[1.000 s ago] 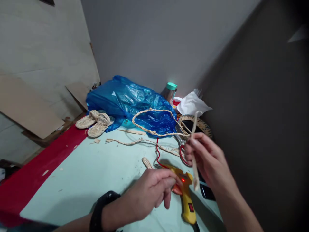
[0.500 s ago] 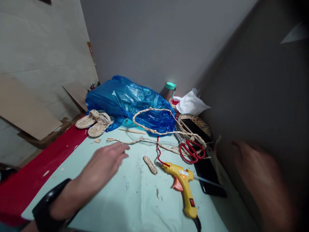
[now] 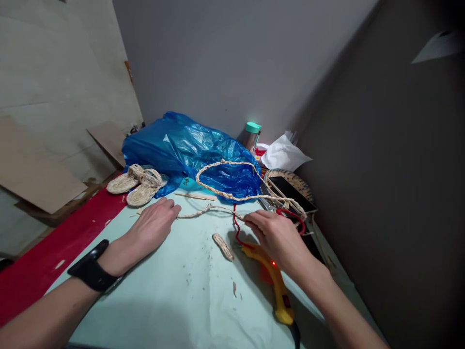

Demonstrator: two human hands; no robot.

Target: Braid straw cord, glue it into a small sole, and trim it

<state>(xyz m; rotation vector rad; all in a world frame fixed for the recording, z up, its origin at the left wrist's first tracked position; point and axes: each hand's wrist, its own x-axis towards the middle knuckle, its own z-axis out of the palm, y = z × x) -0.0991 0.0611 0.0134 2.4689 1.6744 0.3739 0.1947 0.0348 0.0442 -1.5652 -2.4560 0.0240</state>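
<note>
A thin braided straw cord [image 3: 207, 209] runs across the table between my two hands. My left hand [image 3: 156, 223], with a black watch on its wrist, is closed over the cord's left end. My right hand [image 3: 272, 235] has its fingers closed at the cord's other part, above the yellow glue gun [image 3: 281, 295], whose red light glows. The right hand partly covers the red-handled scissors [image 3: 300, 223]. A small oval coiled straw piece [image 3: 223, 247] lies between the hands. The fingertips of both hands are largely hidden.
A pair of straw sandals [image 3: 141, 186] sits at the left beside a blue plastic bag [image 3: 181, 140]. A longer braided loop [image 3: 232, 196] lies on the bag. Behind are a bottle [image 3: 251, 135], white paper [image 3: 285, 152], a woven basket [image 3: 303, 184] and a dark phone [image 3: 290, 191].
My right hand has come in from the right, over the glue gun and scissors, to the cord. My left hand has moved slightly left and up onto the cord's end.
</note>
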